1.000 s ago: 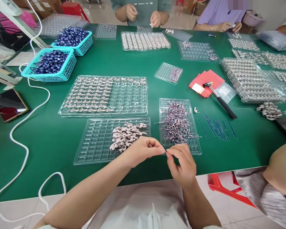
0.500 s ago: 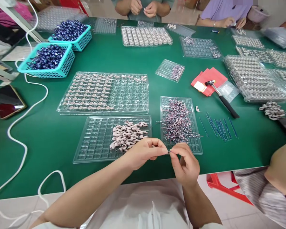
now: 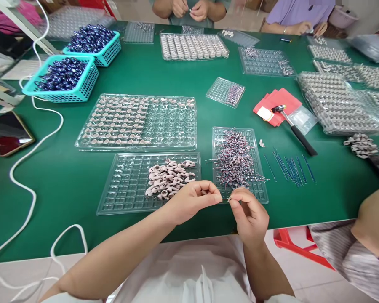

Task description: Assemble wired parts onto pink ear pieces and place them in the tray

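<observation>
One green table (image 3: 177,80) fills most of the view, its near edge passing just in front of the person's body. A strip of green surface separates that edge from the closest trays, and a broader stretch runs beyond them toward the far side. Three clear trays lie nearest the hands: a wide tray (image 3: 170,126), its left half set with rows of cup-ended pieces; a gridded tray (image 3: 126,185) nearer the person, with loose beige pieces (image 3: 169,176) heaped at its right end, overlapping too much to count; and a narrower tray (image 3: 259,187) to the right, under a tangled pile of wired parts (image 3: 235,160), likewise uncountable. Two turquoise baskets stand at the left, the front basket (image 3: 86,84) and the rear basket (image 3: 112,52), both full of shiny dark-blue parts. One hammer (image 3: 298,132) rests partly on red sheets (image 3: 279,103). The left hand (image 3: 196,200) is nearly closed, thumb pinched against the forefinger; the right hand (image 3: 251,214) is loosely curled, thumb and forefinger pressed together. Right of the narrower tray lie several thin blue sticks (image 3: 293,170), some too close to count, and one lone beige piece (image 3: 261,143). Smallest is one thin strand (image 3: 225,200), stretched between the two hands' fingertips, just above the narrower tray's near edge; its ends are hidden.
</observation>
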The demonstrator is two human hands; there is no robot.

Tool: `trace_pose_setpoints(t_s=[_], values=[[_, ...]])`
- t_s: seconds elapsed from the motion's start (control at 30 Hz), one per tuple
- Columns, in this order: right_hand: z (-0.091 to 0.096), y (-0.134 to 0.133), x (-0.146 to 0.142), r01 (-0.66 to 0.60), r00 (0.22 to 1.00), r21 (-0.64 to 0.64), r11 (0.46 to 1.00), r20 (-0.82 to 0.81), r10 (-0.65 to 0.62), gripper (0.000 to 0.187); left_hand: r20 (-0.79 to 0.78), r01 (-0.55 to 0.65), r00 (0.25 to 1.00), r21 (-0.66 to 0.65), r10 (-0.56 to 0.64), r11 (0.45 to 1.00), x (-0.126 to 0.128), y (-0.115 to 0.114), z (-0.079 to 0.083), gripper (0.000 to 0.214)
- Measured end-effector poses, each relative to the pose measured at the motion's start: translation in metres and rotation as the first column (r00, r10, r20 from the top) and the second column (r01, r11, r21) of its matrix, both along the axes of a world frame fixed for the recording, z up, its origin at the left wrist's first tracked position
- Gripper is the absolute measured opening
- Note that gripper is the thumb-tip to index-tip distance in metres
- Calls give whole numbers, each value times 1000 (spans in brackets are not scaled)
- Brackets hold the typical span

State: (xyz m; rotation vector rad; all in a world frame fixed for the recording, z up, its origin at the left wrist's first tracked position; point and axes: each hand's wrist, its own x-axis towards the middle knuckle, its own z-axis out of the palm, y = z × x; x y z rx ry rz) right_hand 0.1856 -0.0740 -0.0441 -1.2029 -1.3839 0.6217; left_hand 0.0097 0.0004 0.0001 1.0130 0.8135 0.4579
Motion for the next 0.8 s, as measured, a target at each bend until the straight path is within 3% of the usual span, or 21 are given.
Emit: trace_pose_setpoints(t_s=[0.33,0.57,0.8], values=[[-2,-1,1,-37,994,1,999,-106,37,19,-58,23,998,208,-12,978,-2,-1,1,23],[-3,-1,1,-47,989,8,999,-138,48,21,-128,28,992,383,23,923,-3,-5,2,22],[-5,-1,2,-13,992,14,1000,-127,15,21,-170,41,985,408,31,912,-2,-6,3,20]])
